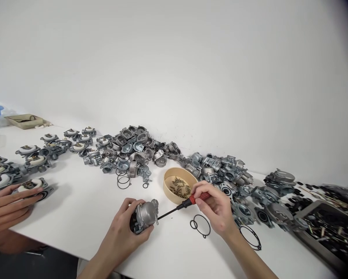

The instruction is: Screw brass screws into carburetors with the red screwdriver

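Near the front of the white table, my left hand (127,224) is wrapped round a grey metal carburetor (147,215), its rounded bowl facing up and to the right. My right hand (216,207) grips the red handle of a screwdriver (176,208). The dark shaft points left, and its tip meets the lower right side of the carburetor; the exact contact point is hidden. Just behind the screwdriver stands a round tan tub (170,190) with many small brass-coloured screws (179,188) in it. Black rubber gaskets (201,226) lie below my right hand.
Behind is a heap of metal bowls (139,145); more carburetors (217,168) are piled to the right. A grey tray (313,246) of small parts sits at far right. On the left, a co-worker's hand (11,209) rests on a carburetor with a white float (30,185).
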Action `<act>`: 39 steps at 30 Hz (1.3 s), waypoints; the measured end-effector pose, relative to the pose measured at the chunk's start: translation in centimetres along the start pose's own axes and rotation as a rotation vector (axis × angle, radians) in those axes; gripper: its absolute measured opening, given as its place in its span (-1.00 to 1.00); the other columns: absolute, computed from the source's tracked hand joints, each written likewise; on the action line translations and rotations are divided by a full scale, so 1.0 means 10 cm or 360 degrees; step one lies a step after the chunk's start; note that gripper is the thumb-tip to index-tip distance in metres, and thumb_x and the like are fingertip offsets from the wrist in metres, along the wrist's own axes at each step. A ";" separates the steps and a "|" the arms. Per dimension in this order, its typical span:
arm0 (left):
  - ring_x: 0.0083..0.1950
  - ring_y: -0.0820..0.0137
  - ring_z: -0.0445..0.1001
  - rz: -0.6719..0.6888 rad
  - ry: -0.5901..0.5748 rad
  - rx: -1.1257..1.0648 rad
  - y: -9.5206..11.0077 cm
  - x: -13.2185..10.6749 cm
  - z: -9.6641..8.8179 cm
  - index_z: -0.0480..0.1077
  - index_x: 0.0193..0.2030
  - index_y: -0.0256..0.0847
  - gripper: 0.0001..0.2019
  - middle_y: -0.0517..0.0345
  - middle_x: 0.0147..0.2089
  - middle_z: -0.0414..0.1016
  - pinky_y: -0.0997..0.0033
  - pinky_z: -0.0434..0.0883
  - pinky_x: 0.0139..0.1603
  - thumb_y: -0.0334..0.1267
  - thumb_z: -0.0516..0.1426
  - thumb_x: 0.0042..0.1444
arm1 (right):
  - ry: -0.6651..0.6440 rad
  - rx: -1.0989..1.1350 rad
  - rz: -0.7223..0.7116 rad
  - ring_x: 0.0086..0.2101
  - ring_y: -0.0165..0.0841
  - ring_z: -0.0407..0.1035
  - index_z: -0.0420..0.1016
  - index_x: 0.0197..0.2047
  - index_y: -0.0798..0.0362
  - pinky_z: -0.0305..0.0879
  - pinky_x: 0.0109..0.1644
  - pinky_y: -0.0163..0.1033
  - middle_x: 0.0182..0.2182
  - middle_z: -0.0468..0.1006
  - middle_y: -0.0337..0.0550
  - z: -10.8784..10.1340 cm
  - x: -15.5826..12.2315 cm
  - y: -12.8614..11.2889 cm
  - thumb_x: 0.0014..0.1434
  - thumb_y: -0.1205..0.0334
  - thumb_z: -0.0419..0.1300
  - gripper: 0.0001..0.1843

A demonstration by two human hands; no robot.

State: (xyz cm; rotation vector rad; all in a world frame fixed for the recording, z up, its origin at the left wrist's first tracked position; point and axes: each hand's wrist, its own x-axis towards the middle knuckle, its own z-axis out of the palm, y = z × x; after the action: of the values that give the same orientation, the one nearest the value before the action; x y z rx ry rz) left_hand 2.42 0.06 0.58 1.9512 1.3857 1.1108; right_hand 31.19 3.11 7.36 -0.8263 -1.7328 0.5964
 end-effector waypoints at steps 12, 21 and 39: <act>0.16 0.05 0.61 -0.0054 -0.0045 0.0035 -0.01 0.01 0.01 0.44 0.16 0.00 -0.60 0.00 0.25 0.44 0.10 0.54 0.15 -0.24 0.29 0.17 | -0.0049 0.0107 0.0000 -0.46 -0.41 0.32 0.54 -0.25 0.01 0.19 -0.48 -0.29 -0.25 0.52 -0.10 0.00 0.00 0.05 0.39 0.25 0.23 -0.87; 0.17 0.04 0.59 -0.0039 -0.0086 -0.0004 -0.02 0.02 -0.01 0.41 0.17 -0.03 -0.59 -0.03 0.24 0.46 0.09 0.50 0.18 -0.24 0.28 0.18 | -0.0105 0.0155 0.0061 -0.46 -0.40 0.36 0.58 -0.21 0.01 0.25 -0.48 -0.29 -0.23 0.54 -0.07 -0.04 -0.02 0.12 0.40 0.15 0.27 -0.85; 0.03 0.12 0.58 0.0033 -0.0192 0.0083 0.04 0.00 -0.01 0.23 0.16 -0.01 -0.61 0.01 0.16 0.43 0.15 0.53 0.02 -0.26 0.20 0.24 | -0.0284 -0.0177 0.0258 -0.44 -0.33 0.49 0.58 -0.15 -0.02 0.42 -0.38 -0.29 -0.42 0.61 -0.14 -0.15 0.04 0.15 0.40 0.05 0.30 -0.82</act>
State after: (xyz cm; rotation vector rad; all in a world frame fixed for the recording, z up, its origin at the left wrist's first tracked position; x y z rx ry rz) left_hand 2.52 -0.09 0.93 2.0380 1.3452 0.9579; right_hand 32.86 4.36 7.00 -1.0252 -1.8856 0.7046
